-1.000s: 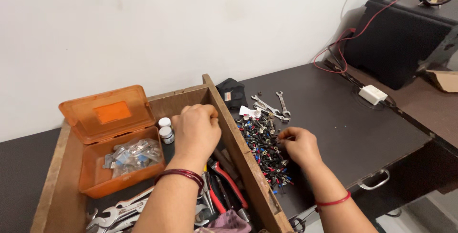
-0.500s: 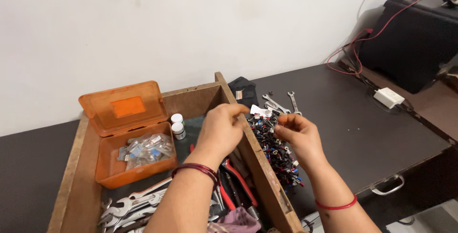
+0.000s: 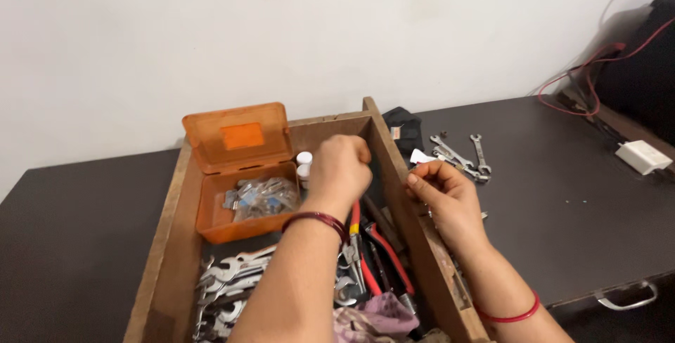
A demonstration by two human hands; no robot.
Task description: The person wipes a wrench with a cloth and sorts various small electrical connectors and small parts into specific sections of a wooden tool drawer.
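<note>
Tabletop (image 3: 84, 202), dark brown, stretched from 9 o'clock to 3 o'clock beneath a white wall. Wooden tray (image 3: 172, 237) sat at centre, open-topped, its right wall (image 3: 415, 223) running from 12 o'clock down to 5 o'clock. Orange plastic box (image 3: 232, 220) rested in the tray's upper left, lid (image 3: 239, 136) propped upright at the box's 12 o'clock, small clear packets of metal parts (image 3: 261, 195) heaped inside. Steel spanners (image 3: 225, 283) lay piled at the box's 6 o'clock. Two small white-capped bottles (image 3: 304, 164) stood just beside the box at its 3 o'clock.

Left hand (image 3: 341, 171) hovered inside the tray just at 3 o'clock of the bottles, fingers curled together into a loose fist; could not tell whether anything was pinched inside. Dark red bangle (image 3: 315, 222) circled the wrist. Red-handled pliers (image 3: 376, 248) lay under the forearm at the hand's 6 o'clock, purple cloth (image 3: 380, 315) below them.

Right hand (image 3: 443, 192) hung above the tray's right wall, thumb and fingertips drawn together as if pinched on something too small to make out. Red bangle (image 3: 508, 313) ringed that wrist. Black pouch (image 3: 406, 125) lay at the hand's 12 o'clock. Loose spanners (image 3: 460, 154) rested on the tabletop at its 1 o'clock. White adapter (image 3: 641, 156) with red wire (image 3: 583, 76) sat far out at 3 o'clock.
</note>
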